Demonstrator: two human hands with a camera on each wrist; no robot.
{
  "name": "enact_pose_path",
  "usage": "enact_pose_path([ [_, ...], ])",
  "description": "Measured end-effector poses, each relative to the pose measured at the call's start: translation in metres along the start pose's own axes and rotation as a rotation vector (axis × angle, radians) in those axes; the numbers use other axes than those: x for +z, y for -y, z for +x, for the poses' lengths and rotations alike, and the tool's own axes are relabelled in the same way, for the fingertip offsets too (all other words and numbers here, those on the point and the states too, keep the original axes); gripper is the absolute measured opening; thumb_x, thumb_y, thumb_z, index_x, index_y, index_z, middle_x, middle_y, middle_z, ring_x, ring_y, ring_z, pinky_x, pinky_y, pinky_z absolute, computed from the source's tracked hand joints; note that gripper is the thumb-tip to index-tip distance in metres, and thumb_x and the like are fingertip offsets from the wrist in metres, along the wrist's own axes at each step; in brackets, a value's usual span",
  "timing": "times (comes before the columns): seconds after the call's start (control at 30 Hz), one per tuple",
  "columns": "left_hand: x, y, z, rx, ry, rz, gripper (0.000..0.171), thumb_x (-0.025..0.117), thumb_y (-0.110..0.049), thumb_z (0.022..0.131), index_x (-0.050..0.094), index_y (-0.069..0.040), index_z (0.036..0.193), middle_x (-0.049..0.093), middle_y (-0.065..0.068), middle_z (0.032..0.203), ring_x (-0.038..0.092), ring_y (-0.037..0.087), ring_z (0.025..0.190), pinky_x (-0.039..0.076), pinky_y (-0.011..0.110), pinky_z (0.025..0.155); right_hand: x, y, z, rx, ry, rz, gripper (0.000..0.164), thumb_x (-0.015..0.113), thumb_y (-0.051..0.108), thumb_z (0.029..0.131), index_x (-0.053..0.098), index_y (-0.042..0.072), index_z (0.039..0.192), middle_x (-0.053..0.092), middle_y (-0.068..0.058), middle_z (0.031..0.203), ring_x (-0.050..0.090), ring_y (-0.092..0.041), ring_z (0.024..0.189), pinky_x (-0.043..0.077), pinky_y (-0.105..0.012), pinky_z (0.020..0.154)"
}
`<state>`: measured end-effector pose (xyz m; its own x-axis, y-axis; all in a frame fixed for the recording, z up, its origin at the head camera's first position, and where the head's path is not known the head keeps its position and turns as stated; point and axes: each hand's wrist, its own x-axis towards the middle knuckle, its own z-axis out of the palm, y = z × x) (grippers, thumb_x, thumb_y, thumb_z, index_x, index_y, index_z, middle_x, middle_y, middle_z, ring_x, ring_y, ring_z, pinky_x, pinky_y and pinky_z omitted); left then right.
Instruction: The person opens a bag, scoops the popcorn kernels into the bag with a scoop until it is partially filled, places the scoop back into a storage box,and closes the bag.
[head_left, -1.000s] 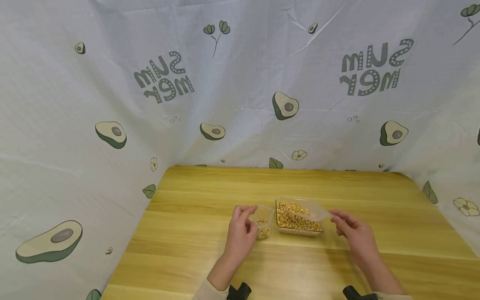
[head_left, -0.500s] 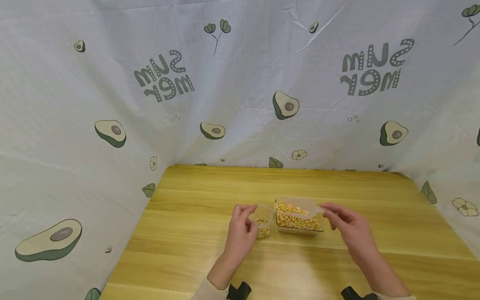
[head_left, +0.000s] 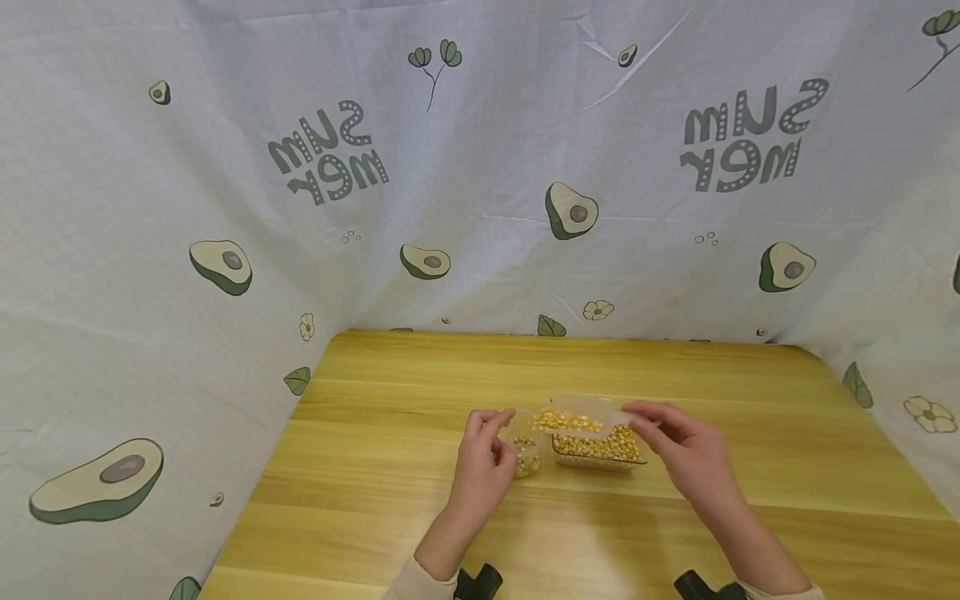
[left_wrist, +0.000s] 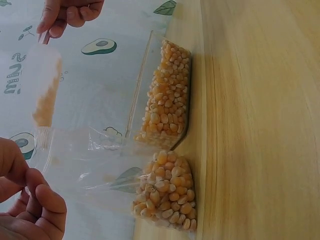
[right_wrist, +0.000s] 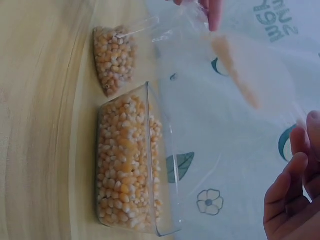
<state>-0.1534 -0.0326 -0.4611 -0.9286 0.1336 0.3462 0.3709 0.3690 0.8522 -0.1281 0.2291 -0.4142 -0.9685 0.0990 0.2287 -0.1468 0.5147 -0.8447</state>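
Observation:
My left hand [head_left: 483,462] pinches the top edge of a clear plastic bag [left_wrist: 95,165], keeping its mouth up. Corn kernels [left_wrist: 167,192] fill the bottom of the bag, which stands on the table. My right hand [head_left: 678,442] holds a translucent white scoop [head_left: 588,408] by its handle, level and loaded with kernels. In the left wrist view the scoop's front edge is right at the bag's mouth. Below the scoop, a clear rectangular container [right_wrist: 162,150] holds many more corn kernels [right_wrist: 122,170]; it stands just right of the bag.
The wooden table [head_left: 360,467] reaches back to a white curtain [head_left: 495,275] printed with avocados and lettering. Dark wrist mounts [head_left: 480,582] sit at both sleeves, near the front of the head view.
The right hand has moved left with the scoop, bringing it up out of the container, filled with kernels, over to the bag's mouth. The left hand and bag stay nearly still.

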Motion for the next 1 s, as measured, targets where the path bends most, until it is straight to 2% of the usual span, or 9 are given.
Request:
enact_pose_path([
  [0.2,0.000,0.000,0.000,-0.007,0.005,-0.004,0.049,0.052,0.016,0.085,0.063,0.001,0.130,0.053,0.013,0.116,0.036,-0.001,0.062,0.040,0.015,0.057,0.004,0.004,0.000,-0.207,-0.050,-0.130,0.018,0.067,0.013,0.094,0.075,0.016,0.110,0.065,0.011,0.087,0.057,-0.003,0.071,0.046,-0.018,0.061],
  [0.3,0.000,-0.001,0.000,-0.013,0.009,-0.012,0.049,0.052,0.016,0.085,0.062,0.002,0.131,0.052,0.013,0.116,0.036,0.000,0.062,0.040,0.015,0.058,0.006,0.007,0.000,-0.288,-0.076,-0.178,0.020,0.070,0.008,0.091,0.076,0.019,0.107,0.064,0.012,0.085,0.055,-0.002,0.068,0.045,-0.015,0.060],
  [0.5,0.000,0.000,0.000,-0.017,0.015,-0.021,0.049,0.052,0.016,0.085,0.062,0.002,0.131,0.052,0.013,0.117,0.036,0.000,0.062,0.039,0.015,0.057,0.008,0.013,0.000,-0.418,-0.104,-0.187,0.028,0.073,-0.002,0.084,0.076,0.017,0.104,0.062,0.012,0.081,0.048,-0.001,0.060,0.039,-0.014,0.055],
  [1.0,0.000,-0.001,0.000,-0.003,0.010,-0.015,0.047,0.052,0.015,0.085,0.062,0.004,0.131,0.052,0.015,0.117,0.034,-0.001,0.060,0.038,0.015,0.056,0.005,0.014,-0.001,-0.503,-0.123,-0.242,0.032,0.076,-0.006,0.080,0.077,0.016,0.104,0.062,0.012,0.081,0.044,0.004,0.059,0.037,-0.011,0.054],
])
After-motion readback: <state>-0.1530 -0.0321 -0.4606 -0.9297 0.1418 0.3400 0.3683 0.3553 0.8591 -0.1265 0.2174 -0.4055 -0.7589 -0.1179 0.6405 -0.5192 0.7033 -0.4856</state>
